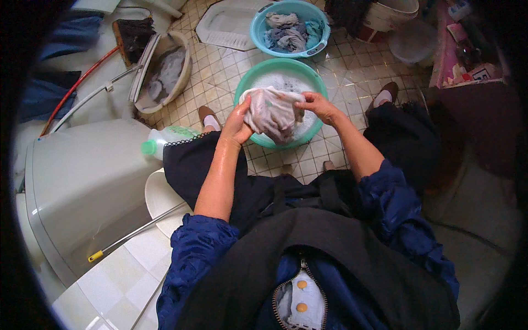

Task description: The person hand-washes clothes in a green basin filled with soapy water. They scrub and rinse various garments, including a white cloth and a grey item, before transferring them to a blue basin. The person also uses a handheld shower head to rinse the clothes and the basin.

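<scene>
Between my two hands hangs a wet, pale pinkish cloth (272, 111), bunched and folded, with faint coloured patches near its top. My left hand (237, 123) grips its left side, thumb upward along the edge. The upper right edge is pinched between the thumb and fingers of my right hand (319, 108). Directly beneath is a green plastic basin (284, 144) on the tiled floor. White suds (284, 80) cover the water in it. The cloth's lower end hides part of the basin, and I cannot tell whether it touches the water.
A blue basin (255, 41) of wet clothes stands beyond, beside a white squat toilet pan (222, 24). At left are a tub of greyish water (185, 68), a green-capped plastic bottle (149, 147) and a metal pole (140, 229). Buckets (383, 18) stand at the upper right.
</scene>
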`<move>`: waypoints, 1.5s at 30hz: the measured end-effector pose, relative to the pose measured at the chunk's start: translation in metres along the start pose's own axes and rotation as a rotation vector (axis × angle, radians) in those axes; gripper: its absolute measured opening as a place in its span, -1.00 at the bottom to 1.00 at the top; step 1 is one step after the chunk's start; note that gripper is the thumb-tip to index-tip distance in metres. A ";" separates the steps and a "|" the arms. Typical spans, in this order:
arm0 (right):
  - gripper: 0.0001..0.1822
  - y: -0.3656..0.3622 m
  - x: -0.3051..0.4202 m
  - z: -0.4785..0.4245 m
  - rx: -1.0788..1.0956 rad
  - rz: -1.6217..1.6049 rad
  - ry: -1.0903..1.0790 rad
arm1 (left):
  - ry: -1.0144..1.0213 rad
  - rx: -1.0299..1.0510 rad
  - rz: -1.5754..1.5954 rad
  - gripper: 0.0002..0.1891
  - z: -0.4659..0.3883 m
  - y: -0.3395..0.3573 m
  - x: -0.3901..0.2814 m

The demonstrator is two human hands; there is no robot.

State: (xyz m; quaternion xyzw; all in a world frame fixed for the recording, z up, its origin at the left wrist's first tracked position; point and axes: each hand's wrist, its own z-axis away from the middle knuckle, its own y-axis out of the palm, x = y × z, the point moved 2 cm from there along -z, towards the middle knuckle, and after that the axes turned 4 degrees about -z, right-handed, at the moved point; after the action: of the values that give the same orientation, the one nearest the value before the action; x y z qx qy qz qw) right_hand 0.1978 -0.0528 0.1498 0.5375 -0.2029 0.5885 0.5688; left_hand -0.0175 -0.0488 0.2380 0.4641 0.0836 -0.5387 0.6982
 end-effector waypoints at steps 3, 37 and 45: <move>-0.78 0.041 0.024 -0.006 -0.091 0.101 -0.212 | 0.029 0.134 0.282 -0.47 -0.010 -0.001 0.012; -0.25 0.004 -0.059 0.006 -0.303 -0.950 0.290 | -0.121 -0.005 0.330 -0.59 -0.006 0.086 -0.017; -0.71 0.015 0.007 -0.020 -0.459 -0.782 -0.056 | -0.315 -0.315 0.265 -0.03 -0.031 -0.012 0.047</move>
State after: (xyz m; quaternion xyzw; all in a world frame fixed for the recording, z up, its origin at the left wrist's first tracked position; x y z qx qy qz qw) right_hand 0.1777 -0.0373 0.1547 0.4493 -0.1254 0.2545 0.8471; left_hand 0.0034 -0.0579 0.1849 0.2668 -0.0051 -0.4886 0.8307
